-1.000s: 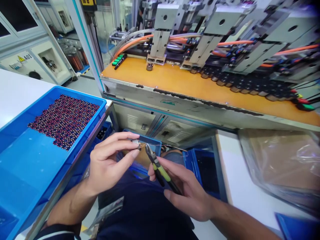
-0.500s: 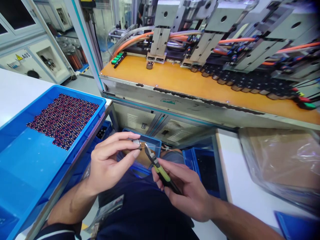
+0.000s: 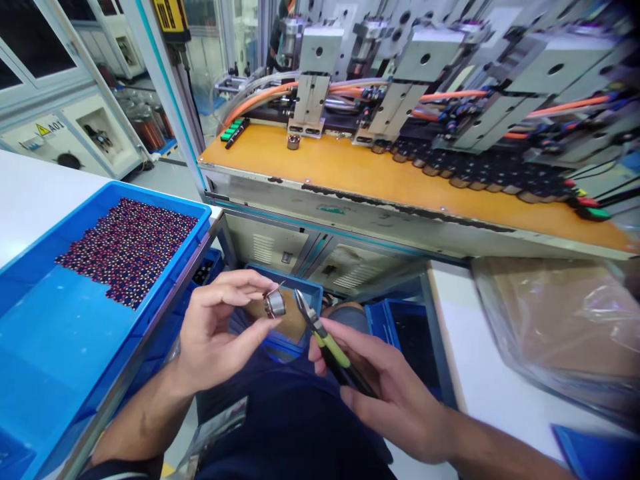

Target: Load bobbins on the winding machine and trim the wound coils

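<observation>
Between the thumb and fingers of my left hand (image 3: 220, 330) is a small round motor stator (image 3: 275, 303), a silvery ring with copper-coloured wire at its edge. A thin wire end sticks up from it. My right hand (image 3: 385, 383) grips cutting pliers (image 3: 330, 350) with green and black handles. Their jaws point up and left, just right of the stator and apart from it. Below both hands, a blue bin (image 3: 315, 293) with brown cardboard inside is partly hidden.
On the left, a blue tray (image 3: 30, 313) holds many small dark round parts (image 3: 130, 247). Ahead, a machine's orange bench (image 3: 350, 160) carries a row of dark parts (image 3: 465, 167), a single stator (image 3: 293, 142) and marker pens (image 3: 235, 132). A plastic-wrapped brown package (image 3: 555, 320) lies at right.
The stator has turned in my left fingers, so its silvery side now faces right. The pliers have moved away from its wires, slightly right and down. The camera view has shifted a little.
</observation>
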Available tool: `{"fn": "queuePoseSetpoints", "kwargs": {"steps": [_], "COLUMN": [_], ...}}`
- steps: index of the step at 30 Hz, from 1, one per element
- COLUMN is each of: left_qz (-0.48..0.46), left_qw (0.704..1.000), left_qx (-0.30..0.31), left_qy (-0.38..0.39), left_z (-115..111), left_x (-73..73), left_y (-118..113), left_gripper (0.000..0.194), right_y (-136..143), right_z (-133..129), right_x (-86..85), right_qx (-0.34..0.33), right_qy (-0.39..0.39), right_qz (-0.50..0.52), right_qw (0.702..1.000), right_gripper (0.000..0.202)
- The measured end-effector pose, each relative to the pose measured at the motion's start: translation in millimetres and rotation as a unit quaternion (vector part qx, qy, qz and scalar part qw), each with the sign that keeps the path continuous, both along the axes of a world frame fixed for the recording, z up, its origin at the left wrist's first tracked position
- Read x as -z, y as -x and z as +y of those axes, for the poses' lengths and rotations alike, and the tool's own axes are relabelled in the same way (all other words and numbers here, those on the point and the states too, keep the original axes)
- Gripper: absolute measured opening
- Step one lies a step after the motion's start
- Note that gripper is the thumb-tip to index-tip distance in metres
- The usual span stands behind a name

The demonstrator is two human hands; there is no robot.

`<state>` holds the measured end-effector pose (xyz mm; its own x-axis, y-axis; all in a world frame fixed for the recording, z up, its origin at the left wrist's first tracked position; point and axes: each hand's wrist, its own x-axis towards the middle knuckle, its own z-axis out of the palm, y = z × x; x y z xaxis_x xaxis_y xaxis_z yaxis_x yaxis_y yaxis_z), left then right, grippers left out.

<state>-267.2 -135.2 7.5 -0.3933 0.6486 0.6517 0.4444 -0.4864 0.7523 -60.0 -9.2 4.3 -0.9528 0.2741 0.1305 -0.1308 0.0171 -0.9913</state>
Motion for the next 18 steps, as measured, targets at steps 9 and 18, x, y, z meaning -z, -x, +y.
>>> {"fn": "queuePoseSetpoints", "kwargs": {"steps": [9, 18], "left_qz": [0.010, 0.014], "left_qw": [1.000, 1.000], "left_qx": [-0.023, -0.013], "left_qy": [-0.007, -0.006], "left_z": [-2, -6], "left_x": [4.3, 8.6], "left_y": [-4, -3], "left_gripper": [0.069, 0.065], "right_y": [-9, -2], "right_z": [-4, -5], "right_x": [-6.2, -12.1], "right_qx": [-0.038, -0.045], "right_qy": [-0.009, 0.023], "right_qz": [0.009, 0.018], "right_qw": [0.999, 0.999], "right_gripper": [0.083, 0.074]}}
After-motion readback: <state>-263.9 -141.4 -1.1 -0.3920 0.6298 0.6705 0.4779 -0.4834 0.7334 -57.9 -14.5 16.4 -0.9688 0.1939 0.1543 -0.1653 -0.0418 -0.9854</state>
